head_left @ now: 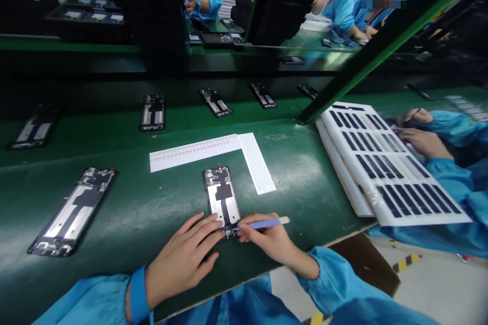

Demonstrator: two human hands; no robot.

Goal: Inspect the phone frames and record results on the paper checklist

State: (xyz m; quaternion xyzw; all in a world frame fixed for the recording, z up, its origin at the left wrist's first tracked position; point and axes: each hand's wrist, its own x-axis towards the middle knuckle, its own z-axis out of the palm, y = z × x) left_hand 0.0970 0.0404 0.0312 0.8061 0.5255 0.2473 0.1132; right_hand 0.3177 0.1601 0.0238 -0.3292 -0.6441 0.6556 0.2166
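Observation:
An opened phone (223,198) lies on the green bench in front of me, its inner side with silver panels and black strips facing up. My left hand (186,254) rests at its lower left edge, fingers stretched out and fingertips touching the phone. In my right hand (269,238) is a slim purple pen-shaped tool (263,223) with a pale end, pinched between thumb and fingers. The tool's tip meets the phone's lower end, where my fingers partly hide it. A second opened phone (74,213) lies to the left.
Beyond the phone lie a white strip with small parts (194,151) and a sheet of tiny labels (257,162). More opened phones (152,111) line the back. At right are a white sheet of black strips (392,162), a green post (366,56) and a co-worker's hands (427,137).

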